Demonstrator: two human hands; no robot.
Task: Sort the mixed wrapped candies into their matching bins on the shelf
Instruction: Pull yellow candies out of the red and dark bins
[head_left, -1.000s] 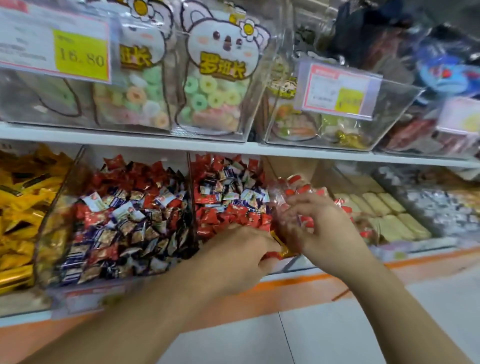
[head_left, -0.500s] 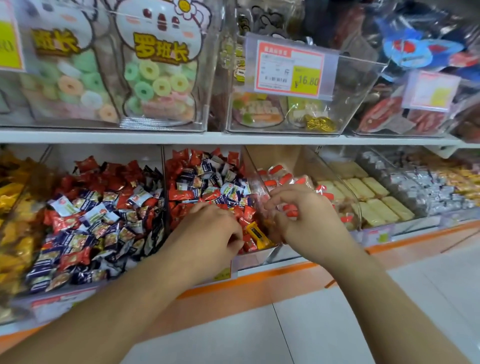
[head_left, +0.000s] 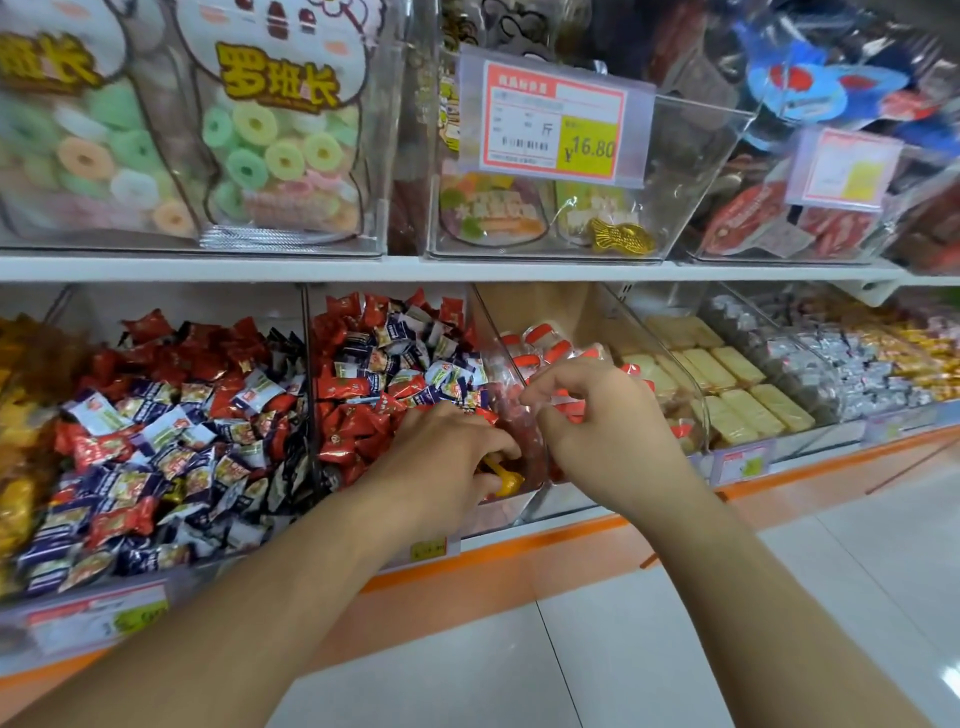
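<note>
Our left hand (head_left: 447, 457) sits low at the front edge of the clear acrylic bin of mixed red and blue-white wrapped candies (head_left: 395, 374), fingers curled round a small yellow-wrapped candy (head_left: 506, 480). Only its end shows below the knuckles; its long axis seems to run roughly left to right, the exposed end pointing right toward the divider, though we cannot be sure. Our right hand (head_left: 602, 415) hovers in the neighbouring clear bin of red-capped clear-wrapped sweets (head_left: 550, 345), fingers bent, thumb and forefinger nearly closed; whether they pinch a wrapper we cannot tell.

The risk, as we judge it: the yellow piece is held shallowly and could slip back among the red wrappers, or our wrists, close together at the divider, could knock loose candies over the front lip. Further right sit pale yellow bars (head_left: 737, 395); above, the white shelf edge (head_left: 363, 267).
</note>
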